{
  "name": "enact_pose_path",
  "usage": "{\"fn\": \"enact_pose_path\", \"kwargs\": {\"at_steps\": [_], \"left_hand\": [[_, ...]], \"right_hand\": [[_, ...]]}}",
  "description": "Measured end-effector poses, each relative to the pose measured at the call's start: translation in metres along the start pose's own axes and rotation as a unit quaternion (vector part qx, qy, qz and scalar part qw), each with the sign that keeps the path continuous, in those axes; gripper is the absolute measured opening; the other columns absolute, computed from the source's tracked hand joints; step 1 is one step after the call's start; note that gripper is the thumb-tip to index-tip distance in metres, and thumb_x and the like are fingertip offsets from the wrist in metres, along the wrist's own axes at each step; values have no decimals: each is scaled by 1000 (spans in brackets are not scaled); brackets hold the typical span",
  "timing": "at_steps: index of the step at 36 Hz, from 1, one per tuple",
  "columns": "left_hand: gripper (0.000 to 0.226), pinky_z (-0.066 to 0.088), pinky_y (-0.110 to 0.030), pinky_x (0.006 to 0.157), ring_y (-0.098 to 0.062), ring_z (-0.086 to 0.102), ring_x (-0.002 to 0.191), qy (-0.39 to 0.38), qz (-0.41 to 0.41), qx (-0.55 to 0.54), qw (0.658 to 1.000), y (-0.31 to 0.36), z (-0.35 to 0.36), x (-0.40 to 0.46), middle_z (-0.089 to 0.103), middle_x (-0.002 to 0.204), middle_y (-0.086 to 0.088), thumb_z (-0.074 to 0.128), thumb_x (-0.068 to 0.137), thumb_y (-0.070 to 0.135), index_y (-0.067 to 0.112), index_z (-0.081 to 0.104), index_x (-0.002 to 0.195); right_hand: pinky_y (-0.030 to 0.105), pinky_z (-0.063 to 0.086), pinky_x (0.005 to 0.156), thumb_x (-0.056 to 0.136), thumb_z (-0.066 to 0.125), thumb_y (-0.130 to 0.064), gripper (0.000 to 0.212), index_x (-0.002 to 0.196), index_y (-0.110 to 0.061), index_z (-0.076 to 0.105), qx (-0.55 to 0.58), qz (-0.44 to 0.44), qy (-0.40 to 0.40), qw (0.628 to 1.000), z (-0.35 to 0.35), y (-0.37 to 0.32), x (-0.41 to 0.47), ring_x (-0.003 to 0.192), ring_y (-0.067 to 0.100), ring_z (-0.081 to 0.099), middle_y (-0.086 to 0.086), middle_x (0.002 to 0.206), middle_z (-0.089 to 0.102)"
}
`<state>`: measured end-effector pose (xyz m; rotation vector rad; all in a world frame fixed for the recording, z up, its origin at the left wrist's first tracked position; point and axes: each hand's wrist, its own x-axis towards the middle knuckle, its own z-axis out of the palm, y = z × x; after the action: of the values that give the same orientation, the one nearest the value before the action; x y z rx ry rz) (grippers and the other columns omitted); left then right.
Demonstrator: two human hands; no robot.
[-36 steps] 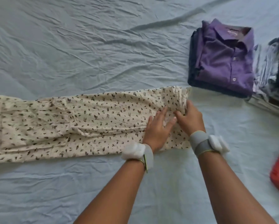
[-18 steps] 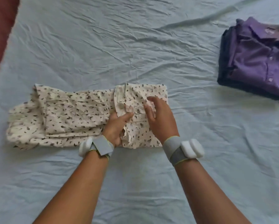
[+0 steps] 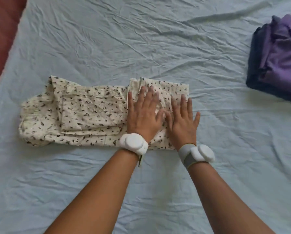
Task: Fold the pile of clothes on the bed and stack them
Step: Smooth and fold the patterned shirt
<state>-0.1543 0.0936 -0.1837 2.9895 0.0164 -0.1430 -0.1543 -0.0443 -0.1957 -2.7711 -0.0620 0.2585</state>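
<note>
The floral garment [image 3: 90,112] is shorter than a moment ago, its right end now turned over onto itself, and both hands have let go of it. The left hand [image 3: 143,114] and right hand [image 3: 182,120] lie flat, fingers spread, pressing that fold on the bed [image 3: 158,39]. Another fold seems needed, then a lift onto the purple shirt stack [image 3: 279,61], well apart.

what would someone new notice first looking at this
Both hands, the left hand and right hand, press flat with straight fingers on the right end of a cream leaf-print garment, partly folded in the middle of the pale blue bedsheet. Each wrist wears a white wristband device. At the right edge sits a folded stack topped by a purple shirt.
</note>
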Motion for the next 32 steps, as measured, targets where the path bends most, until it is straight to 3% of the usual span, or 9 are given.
{"fn": "enact_pose_path", "kwargs": {"at_steps": [5, 13, 15, 18, 23, 26, 29, 31, 32], "left_hand": [[63, 2, -57, 118, -22, -1, 151, 10, -42, 29, 999, -34, 40, -2, 2, 164, 4, 16, 101, 54, 24, 8, 156], [66, 6, -59, 117, -24, 4, 151, -11, -40, 15, 999, -32, 40, 0, 7, 164, 1, 1, 100, 54, 22, 12, 156], [66, 4, -58, 118, -23, 5, 151, -22, -42, 11, 999, -28, 31, 0, 8, 163, 2, 2, 99, 55, 23, 14, 156], [67, -9, -51, 119, -16, -8, 150, -15, -58, -44, 997, -29, 18, -1, 1, 162, 8, 3, 95, 58, 28, 10, 155], [64, -22, -32, 115, -10, -13, 147, 3, -57, -186, 981, -16, -1, -33, 0, 161, 11, 9, 95, 55, 29, 10, 153], [58, -19, -33, 117, -9, -18, 146, -47, -124, -309, 942, 6, 0, -43, -7, 159, 16, 10, 95, 53, 37, 1, 150], [52, -6, -40, 122, -12, -10, 148, -104, -177, -430, 879, 48, -21, -55, -7, 160, 14, 17, 105, 39, 34, -5, 153], [51, 17, -22, 119, -14, 11, 148, -159, -174, -551, 801, 73, -42, -65, 12, 159, 9, 24, 108, 25, 22, 8, 155], [48, 28, -10, 109, -15, 22, 144, -182, -166, -590, 769, 85, -53, -68, 24, 152, 7, 28, 107, 18, 14, 17, 153]], "right_hand": [[54, -14, 115, 98, 9, -55, 57, 148, -40, -15, -78, 0, -12, 997, 23, 25, 1, 145, 17, -23, -6, 159, -20], [48, -14, 115, 97, 12, -56, 60, 151, -38, -7, -48, 5, -3, 999, 26, 21, 1, 146, 16, -17, -2, 161, -15], [44, 2, 117, 96, 28, -58, 68, 152, -35, -2, 19, 35, 17, 999, 11, 18, -1, 147, 18, -1, 3, 162, -2], [39, 28, 108, 89, 62, -40, 84, 153, -20, 12, 196, 106, 28, 974, -9, 12, 4, 133, 28, 33, 13, 149, 30], [52, 52, 90, 82, 69, -20, 37, 116, -23, 56, 473, 183, -68, 859, -41, -2, 5, 103, 27, 64, 5, 115, 66], [53, 55, 86, 83, 65, -10, 29, 111, -16, 62, 585, 144, -73, 795, -69, -20, -4, 100, 28, 66, 9, 109, 68], [50, 55, 87, 82, 64, -14, 30, 112, -17, 63, 601, 84, -67, 792, -100, -32, -22, 100, 24, 67, 7, 108, 69], [48, 54, 89, 86, 62, -10, 30, 115, -17, 63, 590, 74, -55, 802, -112, -33, -33, 99, 21, 66, 5, 107, 69], [47, 53, 90, 86, 61, -9, 31, 117, -17, 63, 582, 75, -44, 809, -117, -31, -38, 99, 20, 66, 4, 107, 69]]}}
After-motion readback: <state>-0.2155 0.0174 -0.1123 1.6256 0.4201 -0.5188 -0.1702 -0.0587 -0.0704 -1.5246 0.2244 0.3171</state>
